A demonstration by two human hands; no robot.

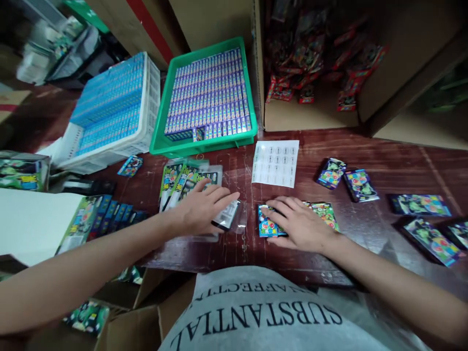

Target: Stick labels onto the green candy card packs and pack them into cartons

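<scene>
Dark red wood is shown by the counter [234,256], where goods are kept in tubs. From the wearer's position, just before 12 o'clock, the green tray [208,148] is filled with purple boxes [208,97]; at 11, blue boxes [115,92] are held in the white crate [151,97]. Both are judged nearly full, while loose boxes [331,173] are left at 1 to 2. At 1, a row of small boxes [268,224] is covered by the right hand [296,224], fingers half-spread; at 11, plastic packs [186,178] are touched by the left hand [199,207], fingers extended. Whether anything is gripped cannot be told.
</scene>
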